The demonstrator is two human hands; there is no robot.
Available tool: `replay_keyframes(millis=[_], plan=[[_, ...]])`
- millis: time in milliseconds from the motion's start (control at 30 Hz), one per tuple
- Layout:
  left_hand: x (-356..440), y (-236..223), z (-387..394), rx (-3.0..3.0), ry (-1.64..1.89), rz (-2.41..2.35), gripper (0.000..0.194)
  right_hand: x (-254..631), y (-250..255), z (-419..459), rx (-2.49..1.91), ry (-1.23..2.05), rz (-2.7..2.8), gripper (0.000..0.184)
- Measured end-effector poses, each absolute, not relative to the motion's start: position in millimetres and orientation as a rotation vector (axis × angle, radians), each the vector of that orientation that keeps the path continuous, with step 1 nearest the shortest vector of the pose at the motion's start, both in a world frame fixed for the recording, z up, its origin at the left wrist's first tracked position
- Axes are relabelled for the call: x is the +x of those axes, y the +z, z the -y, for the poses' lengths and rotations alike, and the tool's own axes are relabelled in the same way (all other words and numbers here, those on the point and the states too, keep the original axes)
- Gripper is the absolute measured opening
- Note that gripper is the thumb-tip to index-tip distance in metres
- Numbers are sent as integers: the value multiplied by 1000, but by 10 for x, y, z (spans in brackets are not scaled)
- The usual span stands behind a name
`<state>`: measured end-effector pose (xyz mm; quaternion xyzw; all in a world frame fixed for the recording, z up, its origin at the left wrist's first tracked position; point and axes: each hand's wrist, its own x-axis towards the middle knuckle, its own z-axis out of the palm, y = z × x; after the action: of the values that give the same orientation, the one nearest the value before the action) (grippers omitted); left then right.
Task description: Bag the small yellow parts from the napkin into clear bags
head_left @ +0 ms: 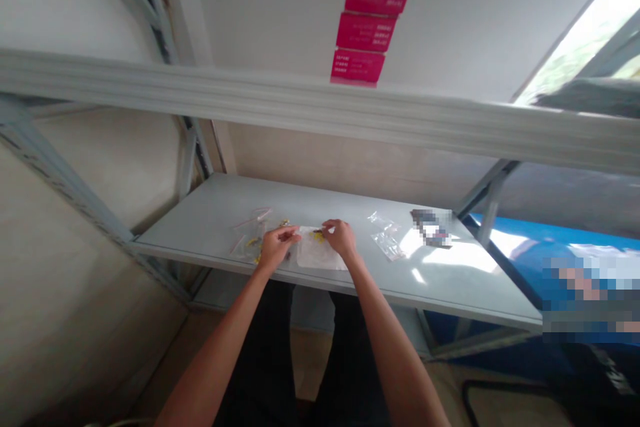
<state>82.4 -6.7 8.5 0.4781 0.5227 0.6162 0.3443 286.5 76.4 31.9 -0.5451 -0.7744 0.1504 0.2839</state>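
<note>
1. Bare left forearm [215,347] and bare right forearm [400,353] rise from the lower edge of the view, above dark trousers [260,347].
2. We find the left hand [277,247] and the right hand [340,238] close together over a thin white rectangular sheet [320,257]. Neither hand lies open: the fingers of both curl inward. Whether either hand grips anything we cannot tell, the contact being too small to resolve.
3. Small yellow pieces [317,235] lie at the far edge of the sheet, just below the right hand's fingertips. A clear plastic zip bag [247,240] with similar yellow pieces showing through it lies just beside the left hand.
4. Work in hand: we note both hands engaged at the sheet, with the bag at their left.
5. Surface: a pale grey steel shelf [210,213] carries all of these, along with a crumpled clear plastic bag [387,237] and, further right, a pixelated flat packet [433,227]. Patches of bright light fall across the shelf.
6. Room: we see a grey steel shelf beam [300,107] overhead, three magenta labels [373,23] on a cream wall [270,7], a bright window [585,27] at upper right, and a blue surface [520,260] beside a pixelated area [585,293].
</note>
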Motion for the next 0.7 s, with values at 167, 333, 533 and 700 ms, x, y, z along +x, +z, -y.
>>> replay_keyframes(millis=[167,333,533,700], plan=[[823,121,89,1280,1577,-1380,41,2675,429,-817,-1632,319,2187,24],[823,127,92,1287,1571,-1397,39,2682,525,-821,-1605,330,2222,21],[813,78,73,1320,1562,-1382,44,2763,537,-566,-1085,693,1971,15],[801,74,86,1330,1537,-1363,49,2656,502,-310,-967,834,1934,11]])
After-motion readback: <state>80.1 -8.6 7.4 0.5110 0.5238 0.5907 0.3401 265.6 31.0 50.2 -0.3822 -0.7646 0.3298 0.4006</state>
